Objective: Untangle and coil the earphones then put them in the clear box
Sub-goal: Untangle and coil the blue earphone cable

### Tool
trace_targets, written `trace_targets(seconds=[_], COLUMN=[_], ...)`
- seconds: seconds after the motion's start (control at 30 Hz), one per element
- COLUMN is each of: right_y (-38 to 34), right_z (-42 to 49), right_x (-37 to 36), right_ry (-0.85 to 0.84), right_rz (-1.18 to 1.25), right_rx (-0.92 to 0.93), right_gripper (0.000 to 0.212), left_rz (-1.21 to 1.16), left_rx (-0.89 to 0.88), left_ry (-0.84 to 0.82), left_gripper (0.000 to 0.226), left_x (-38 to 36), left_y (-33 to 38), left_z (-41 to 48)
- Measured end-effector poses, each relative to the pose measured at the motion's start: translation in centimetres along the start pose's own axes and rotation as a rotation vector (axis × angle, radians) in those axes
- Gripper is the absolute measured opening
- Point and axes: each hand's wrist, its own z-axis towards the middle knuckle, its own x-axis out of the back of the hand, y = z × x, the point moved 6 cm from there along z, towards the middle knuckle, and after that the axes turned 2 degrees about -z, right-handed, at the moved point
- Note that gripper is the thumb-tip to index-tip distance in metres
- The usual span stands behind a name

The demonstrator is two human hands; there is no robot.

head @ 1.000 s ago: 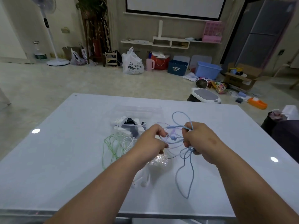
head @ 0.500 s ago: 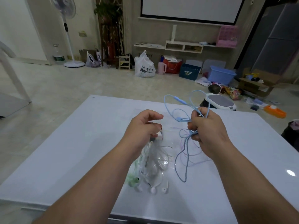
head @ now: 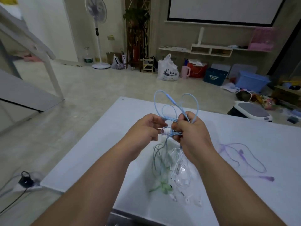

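Hands meet again vs 0.5 s ago. Right hand (head: 190,132) fingers clench blue earphones (head: 170,98), loops up; left hand (head: 145,128) fingers pinch white-green tangle (head: 179,175) at the knot, dangling onto desk (head: 244,128). Untangling ongoing; clear box out of view.

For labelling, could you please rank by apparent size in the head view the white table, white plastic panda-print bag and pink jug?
White table, though nearest the camera
white plastic panda-print bag
pink jug

The right hand (head: 190,132) hides where the blue cord (head: 169,97) bunches, and the blurred white and green cords (head: 179,173) below it run together.
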Motion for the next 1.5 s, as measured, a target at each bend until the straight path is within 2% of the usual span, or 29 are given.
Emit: trace_targets(seconds=[0.3,0.57,0.67,0.77,0.9,1.0,1.17,1.4,1.5], right_y=[3.3,5.5,6.0,6.6,7.2,7.5,7.8,8.2,8.2], right_z=[0.0,-0.1,-0.2,-0.1,-0.4,-0.4,-0.3,0.1,0.0], right_x=[-6.5,-9.0,-9.4,-9.4,-9.4,-9.3,-8.9,-8.8,-8.8], right_ry=[-0.129,-0.199,-0.226,-0.23,-0.251,-0.25,-0.252,-0.239,-0.237], right_rz=[-0.068,-0.153,-0.173,-0.181,-0.07,-0.027,-0.03,-0.008,0.01], right_rx=[-0.067,-0.131,-0.142,-0.158,-0.279,-0.349,-0.382,-0.387,-0.383], right_gripper=[0.031,0.028,0.024,0.022,0.006,0.024,0.074,0.09,0.093], left_rz=[0.202,0.19,0.217,0.355,0.425,0.428,0.432,0.371,0.421], left_rx=[0.173,0.257,0.26,0.225,0.202,0.182,0.069,-0.014,-0.029], left_ry=[0.194,0.051,0.057,0.097,0.14,0.161,0.232,0.2,0.109], left_gripper=[0.031,0.022,0.019,0.015,0.02,0.02,0.021,0.017,0.014], left_x=[9.4,10.7,10.8,11.1,11.3,11.4,10.6,9.6,8.7], left_y=[-1.6,-2.2,-1.8,-1.6,-1.7,-1.5,-0.5,0.7,1.1], left_z=[-0.5,-1.3,-0.9,-0.4,0.0,0.2,0.3,0.0,-0.4])
